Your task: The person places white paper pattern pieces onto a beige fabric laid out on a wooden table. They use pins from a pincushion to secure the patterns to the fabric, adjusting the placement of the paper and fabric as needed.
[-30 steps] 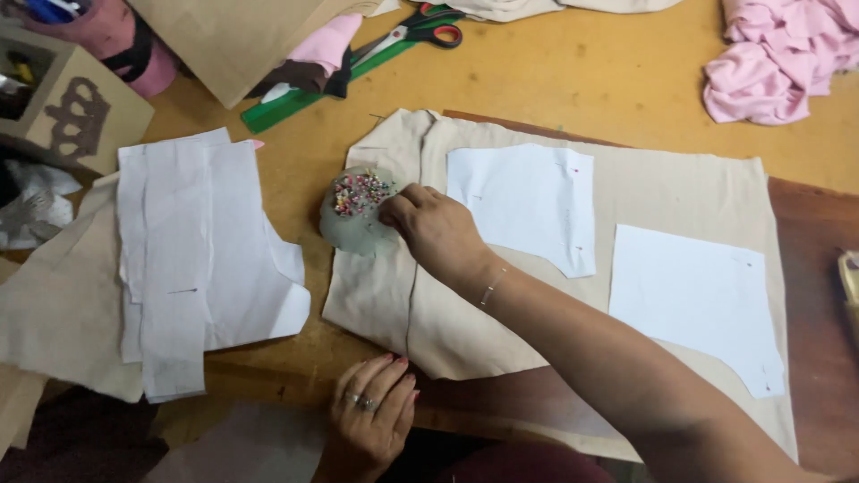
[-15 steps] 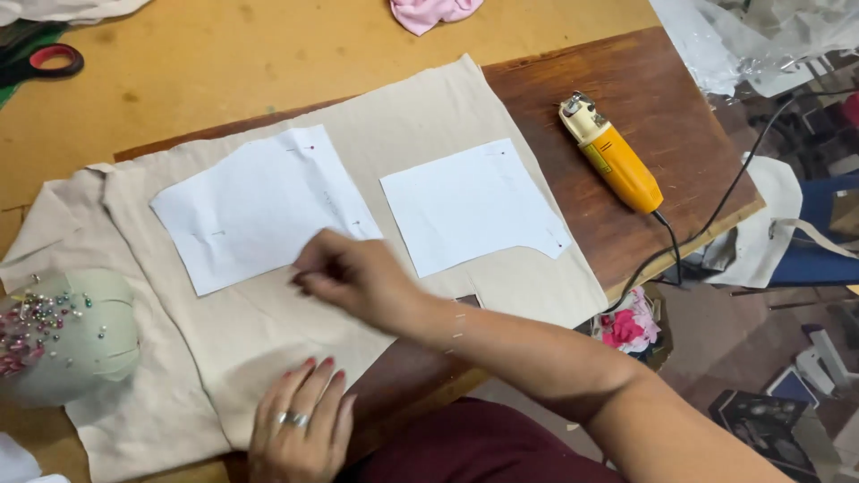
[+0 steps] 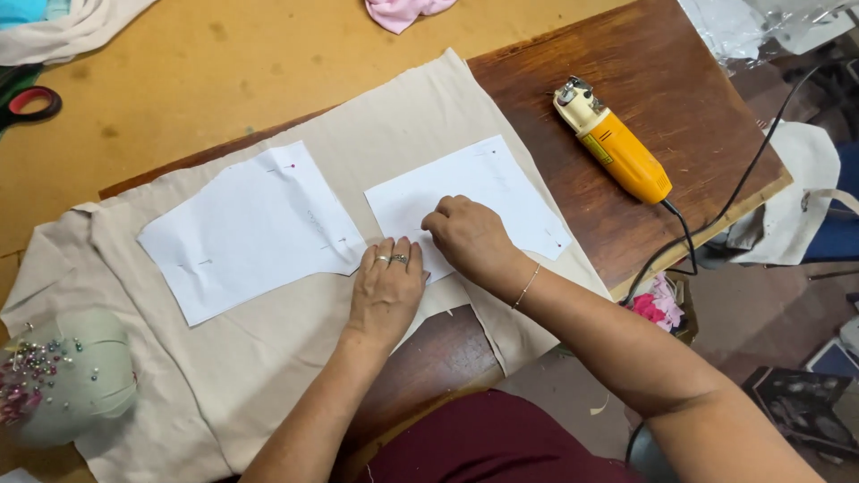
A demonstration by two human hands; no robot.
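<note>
A beige cloth lies spread over the wooden table. Two white paper pattern pieces rest on it: a larger left one and a right one. My left hand lies flat, fingers together, on the lower left corner of the right paper and the cloth. My right hand sits just beside it on the same paper, fingertips pinched together at the sheet; whether a pin is between them is too small to tell. A green pincushion full of pins stands at the cloth's lower left.
A yellow electric cutter with a black cord lies on the dark brown board to the right. Red-handled scissors are at the far left edge. Pink fabric lies at the top. Bags and scraps sit on the floor at right.
My left hand came up from the table's near edge onto the right paper. My right hand moved from the pincushion, across the left paper, to the right paper. The view swung right.
</note>
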